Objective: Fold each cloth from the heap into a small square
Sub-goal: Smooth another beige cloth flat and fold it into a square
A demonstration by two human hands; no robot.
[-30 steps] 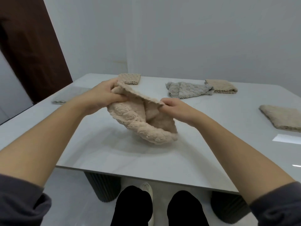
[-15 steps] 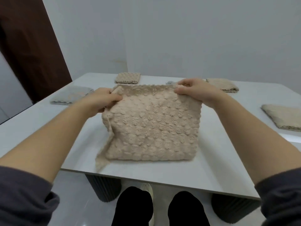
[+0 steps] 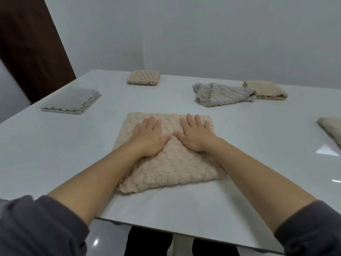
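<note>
A beige bubble-textured cloth (image 3: 171,163) lies flat on the white table (image 3: 55,145), folded double into a broad rectangle near the front edge. My left hand (image 3: 149,137) and my right hand (image 3: 195,135) both rest palm-down on its far half, fingers spread, thumbs almost touching. Neither hand grips anything. A crumpled grey cloth (image 3: 221,94) lies unfolded at the back right.
Folded cloths sit around the table: a grey one (image 3: 71,101) at the left, a beige one (image 3: 144,77) at the back, a beige one (image 3: 267,89) behind the crumpled grey cloth, and another (image 3: 332,128) at the right edge. A dark door (image 3: 31,48) stands left.
The beige cloth went from bunched in the air, to held up spread by its top edge, to lying flat on the table. Both hands let go and now press on it.
</note>
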